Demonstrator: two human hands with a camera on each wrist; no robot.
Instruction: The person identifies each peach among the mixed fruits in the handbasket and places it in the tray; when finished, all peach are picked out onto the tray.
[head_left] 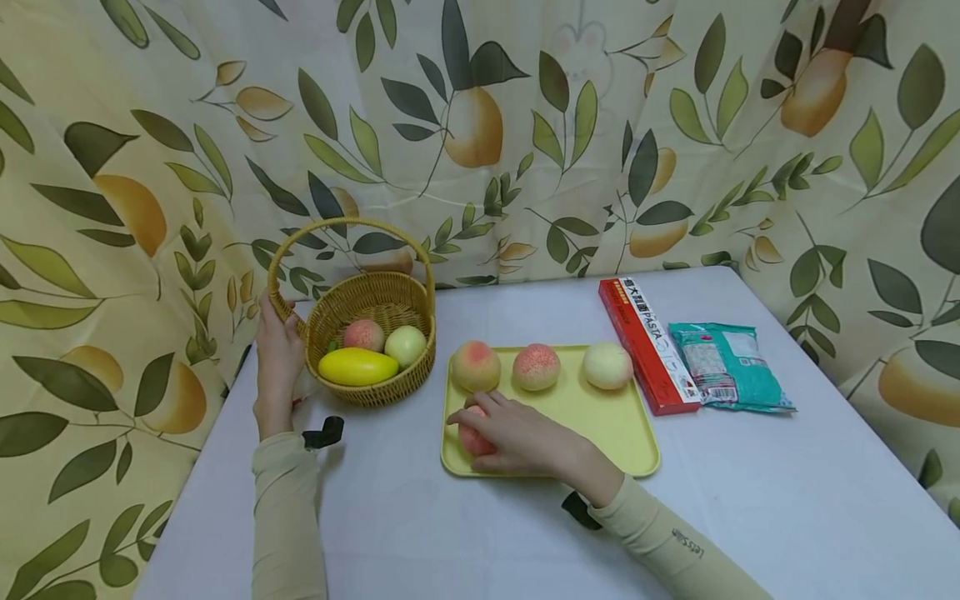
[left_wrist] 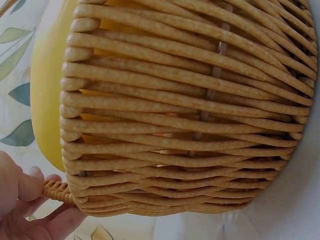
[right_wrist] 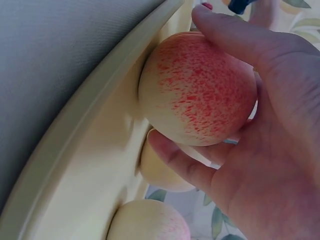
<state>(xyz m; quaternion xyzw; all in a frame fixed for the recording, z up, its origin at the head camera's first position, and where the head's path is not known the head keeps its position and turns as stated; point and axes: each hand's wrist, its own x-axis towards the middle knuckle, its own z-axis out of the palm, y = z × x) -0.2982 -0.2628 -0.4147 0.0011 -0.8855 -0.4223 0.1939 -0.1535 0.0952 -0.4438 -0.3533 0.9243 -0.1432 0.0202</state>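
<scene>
In the head view, the left hand [head_left: 281,357] grips the handle [head_left: 276,287] of a wicker basket [head_left: 375,398] at its left base; the left wrist view shows thumb and fingers around that handle. Inside the basket lie a reddish peach [head_left: 364,335], a pale green round fruit [head_left: 406,346] and a long yellow fruit [head_left: 358,367]. The right hand [head_left: 525,435] curls over a red-speckled peach [right_wrist: 200,90] at the front left of a yellow tray [head_left: 592,425]. Thumb and fingers are around this peach, which appears to touch the tray. Behind it on the tray stand a peach [head_left: 476,367], a redder peach [head_left: 536,367] and a pale peach [head_left: 607,366].
A red pasta box [head_left: 647,346] lies along the tray's right side, its near end close to the rim. Right beside it is a teal packet [head_left: 729,367]. A white cloth [head_left: 420,533] covers the table, and a leaf-patterned curtain [head_left: 525,208] hangs behind.
</scene>
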